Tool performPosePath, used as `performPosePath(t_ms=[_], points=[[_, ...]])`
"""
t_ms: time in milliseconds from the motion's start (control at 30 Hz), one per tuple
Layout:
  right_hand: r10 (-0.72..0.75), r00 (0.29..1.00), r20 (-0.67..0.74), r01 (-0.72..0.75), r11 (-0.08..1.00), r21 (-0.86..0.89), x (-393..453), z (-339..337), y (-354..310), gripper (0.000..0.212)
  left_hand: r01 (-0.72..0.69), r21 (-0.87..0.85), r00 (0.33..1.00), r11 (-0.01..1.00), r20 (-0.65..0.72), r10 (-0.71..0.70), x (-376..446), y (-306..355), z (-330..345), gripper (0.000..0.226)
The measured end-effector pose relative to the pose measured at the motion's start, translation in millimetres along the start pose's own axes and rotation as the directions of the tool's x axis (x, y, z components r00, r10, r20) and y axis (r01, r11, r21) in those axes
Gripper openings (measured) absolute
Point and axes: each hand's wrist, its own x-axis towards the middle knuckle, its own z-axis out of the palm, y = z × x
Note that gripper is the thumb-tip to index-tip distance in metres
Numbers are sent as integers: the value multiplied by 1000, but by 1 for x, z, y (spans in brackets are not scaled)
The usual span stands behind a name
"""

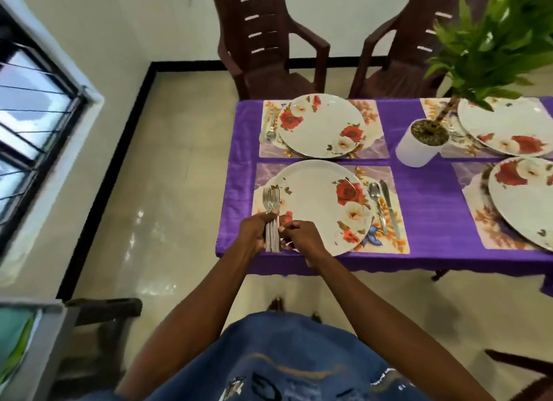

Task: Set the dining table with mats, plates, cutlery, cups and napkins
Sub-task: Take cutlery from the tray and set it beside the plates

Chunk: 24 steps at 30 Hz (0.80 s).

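My left hand grips a bundle of forks, tines pointing away, above the left edge of the near plate. My right hand pinches the fork handles from the right. That flowered plate lies on a floral mat, with a spoon and a knife to its right. Across the purple-clothed table, a second plate lies on its own mat with cutlery at its left. Two more plates on mats are at the right.
A white pot with a green plant stands mid-table. Two brown plastic chairs face the far side. A barred window is on the left. A dark chair is at my lower left.
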Motion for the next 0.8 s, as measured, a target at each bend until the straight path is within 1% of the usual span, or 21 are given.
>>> performPosePath(t_ms=[67,167,233,300,333,433,500,567,667,733,800], points=[[-8,1000,19,9,998,-56,7,5,0,14,4,6,1000,1000,-31,-4,5,0,-7,19],[-24,1000,20,26,991,-135,17,15,4,17,9,-48,998,999,-68,-12,17,-3,-20,30],[-29,1000,8,30,984,-173,22,25,4,15,12,-112,998,994,-67,-20,21,-2,-30,27],[-22,999,-28,16,981,-192,28,37,-1,15,1,-180,993,984,-116,-22,20,4,-44,15],[-15,998,-56,4,982,-188,33,45,-4,15,-9,-202,991,979,-133,-18,22,8,-54,14],[2,989,-146,-23,990,-140,47,71,-15,14,1,-196,996,981,-86,-18,25,21,-83,15],[-7,979,-203,-27,986,-167,56,90,-18,14,13,-181,998,983,-52,-22,28,27,-100,13],[-43,969,-243,-22,965,-262,62,104,-19,17,3,-171,999,985,-51,-12,30,33,-115,11],[-106,953,-283,-38,887,-461,68,118,-16,19,11,-138,998,990,-54,-18,38,39,-137,13],[-113,941,-319,-78,844,-531,69,122,-12,21,9,-100,998,995,-63,-15,42,43,-148,5],[-135,923,-359,-107,809,-579,68,126,-10,22,-1,-46,997,999,-77,-3,48,46,-157,2]])
